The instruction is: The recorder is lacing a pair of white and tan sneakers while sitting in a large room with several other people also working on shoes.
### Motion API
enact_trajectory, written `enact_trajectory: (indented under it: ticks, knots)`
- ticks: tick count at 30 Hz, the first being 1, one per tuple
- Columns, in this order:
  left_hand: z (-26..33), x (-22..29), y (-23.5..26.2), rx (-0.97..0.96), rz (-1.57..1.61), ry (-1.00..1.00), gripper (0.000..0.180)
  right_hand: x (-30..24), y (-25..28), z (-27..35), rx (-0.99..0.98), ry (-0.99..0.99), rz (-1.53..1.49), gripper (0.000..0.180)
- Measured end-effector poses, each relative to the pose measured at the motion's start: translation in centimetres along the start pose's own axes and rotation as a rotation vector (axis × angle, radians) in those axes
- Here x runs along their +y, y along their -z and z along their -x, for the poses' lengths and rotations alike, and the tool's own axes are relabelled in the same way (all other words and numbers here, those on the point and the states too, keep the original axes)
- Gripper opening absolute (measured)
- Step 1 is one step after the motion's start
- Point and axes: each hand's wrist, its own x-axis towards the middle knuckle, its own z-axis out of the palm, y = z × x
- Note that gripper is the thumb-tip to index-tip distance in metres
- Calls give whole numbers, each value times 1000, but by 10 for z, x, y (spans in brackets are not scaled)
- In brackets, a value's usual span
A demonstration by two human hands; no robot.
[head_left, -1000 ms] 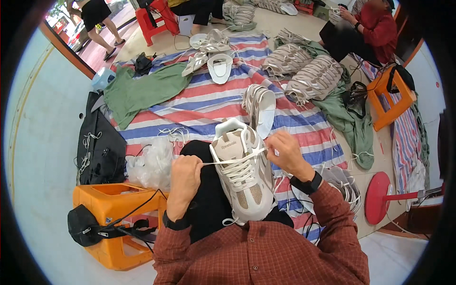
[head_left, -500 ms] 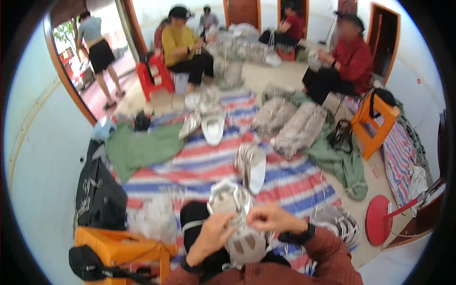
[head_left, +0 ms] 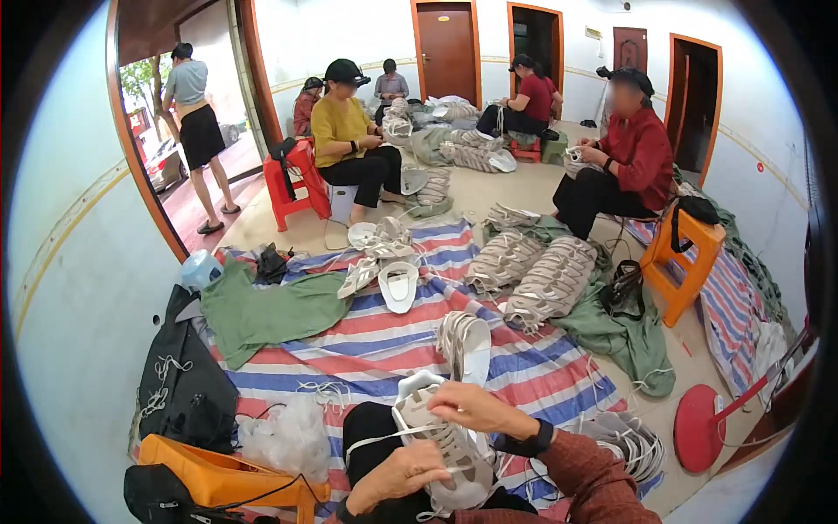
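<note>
A beige shoe upper with cut-out side panels rests across my black-trousered lap. Over its laced front, my right hand bends down with fingers pinched at the eyelets, seemingly on a white shoelace. That shoelace runs in a loose loop out to the left. My left hand lies closed on the upper's near left side, thumb and fingers gripping its edge. Just beyond, a stack of nested uppers stands on the striped sheet. To the right of my forearm lies another bundle of uppers with white laces.
A striped tarpaulin covers the floor, with bundled uppers and a green cloth on it. An orange stool stands close at left, a red round base at right. Several co-workers sit beyond; one person stands outside.
The upper has turned and tilted on my lap, its opening no longer facing up. My right hand has moved over its front, my left hand lower. The head view has shifted and sharpened.
</note>
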Motion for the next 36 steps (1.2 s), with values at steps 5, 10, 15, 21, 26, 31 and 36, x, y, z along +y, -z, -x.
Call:
enact_trajectory:
  ticks: [5,10,15,21,26,31,36]
  knots:
    - [7,30,4,-240,161,42,18,22,-45,-5,-139,12,398,18]
    - [-1,56,13,-305,371,-117,21,26,-59,-9,-122,-45,421,14]
    - [-7,62,26,-441,486,-237,15,27,-58,-12,-216,-79,411,16]
    - [25,65,37,387,836,133,12,14,-25,-5,-322,-287,-260,32]
    - [27,45,65,1005,917,89,15,-6,32,19,52,-419,-683,16]
    - [51,21,127,1192,832,-104,10,33,69,73,795,0,-1257,12]
    - [100,23,182,1512,559,-292,16,86,101,166,1358,-76,-1139,20]
